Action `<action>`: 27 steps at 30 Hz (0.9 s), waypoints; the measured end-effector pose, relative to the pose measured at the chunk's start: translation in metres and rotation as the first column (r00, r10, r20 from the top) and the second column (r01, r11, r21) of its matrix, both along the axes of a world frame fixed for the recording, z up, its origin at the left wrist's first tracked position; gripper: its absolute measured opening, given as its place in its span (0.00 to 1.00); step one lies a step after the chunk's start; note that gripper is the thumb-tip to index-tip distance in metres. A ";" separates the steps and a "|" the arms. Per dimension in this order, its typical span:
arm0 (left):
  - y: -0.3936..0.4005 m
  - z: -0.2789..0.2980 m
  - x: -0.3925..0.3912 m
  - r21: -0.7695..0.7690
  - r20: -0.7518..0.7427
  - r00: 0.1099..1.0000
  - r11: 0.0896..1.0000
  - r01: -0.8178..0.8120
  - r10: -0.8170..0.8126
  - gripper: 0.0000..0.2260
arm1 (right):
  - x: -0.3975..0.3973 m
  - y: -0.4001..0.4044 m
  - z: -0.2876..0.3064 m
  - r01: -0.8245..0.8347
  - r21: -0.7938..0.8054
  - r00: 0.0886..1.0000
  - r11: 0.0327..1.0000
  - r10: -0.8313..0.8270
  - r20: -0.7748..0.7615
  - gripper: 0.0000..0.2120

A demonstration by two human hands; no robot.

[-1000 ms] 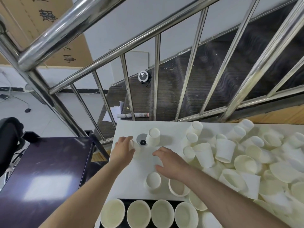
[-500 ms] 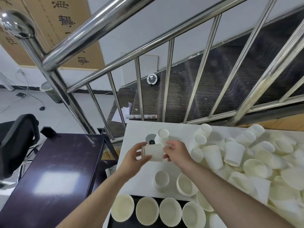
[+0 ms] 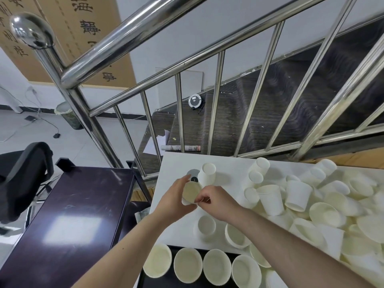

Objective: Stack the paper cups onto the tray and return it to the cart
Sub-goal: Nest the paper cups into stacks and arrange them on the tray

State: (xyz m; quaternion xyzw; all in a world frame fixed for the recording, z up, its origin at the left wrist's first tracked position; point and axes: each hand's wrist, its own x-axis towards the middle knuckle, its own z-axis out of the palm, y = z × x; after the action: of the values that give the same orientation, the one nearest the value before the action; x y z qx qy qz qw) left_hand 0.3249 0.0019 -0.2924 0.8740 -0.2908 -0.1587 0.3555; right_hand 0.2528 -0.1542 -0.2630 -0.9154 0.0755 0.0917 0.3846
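Holding a small white paper cup (image 3: 191, 193) up over the white tabletop (image 3: 228, 169), mouth tipped toward the camera so the pale inside shows. Cradled from the left and below by the left hand (image 3: 176, 201), fingers curled round the cup wall. Pinched at its lower right rim by the right hand (image 3: 216, 201), thumb and fingertips pressed together on the edge.

Just behind the held cup: another white paper cup standing upside down (image 3: 207, 173), right next to a round grey cable hole with a black plug (image 3: 192, 176) in the tabletop. Below the hands, two more upright cups sitting on the table, one smaller (image 3: 205, 226) and one wider (image 3: 235, 235).

Along the bottom edge, a black flat tray (image 3: 172, 282) with a row of four open cups (image 3: 201, 263), mouths up, side by side and touching.

Off to the right, a big messy heap of loose white paper cups (image 3: 311, 206), some upright, some tipped over, some upside down.

Left of the table, a dark purple glossy cart top (image 3: 68, 215) and a black office chair (image 3: 22, 175) beyond it. Behind everything, a shiny steel stair railing (image 3: 145, 19) and dark wood-grain stairs (image 3: 280, 104).
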 end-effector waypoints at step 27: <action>0.027 0.014 -0.065 0.134 0.096 0.993 0.989 0.057 -0.070 0.38 | -0.091 -0.025 -0.024 -0.307 -0.565 0.931 0.766 0.117 -0.346 0.32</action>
State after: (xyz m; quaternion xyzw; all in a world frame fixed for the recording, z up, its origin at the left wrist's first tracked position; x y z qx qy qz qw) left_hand 0.2603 0.0287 -0.2780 0.8927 -0.3249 -0.1444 0.2770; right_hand 0.1622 -0.1795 -0.2867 -0.9688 0.0516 0.2391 0.0402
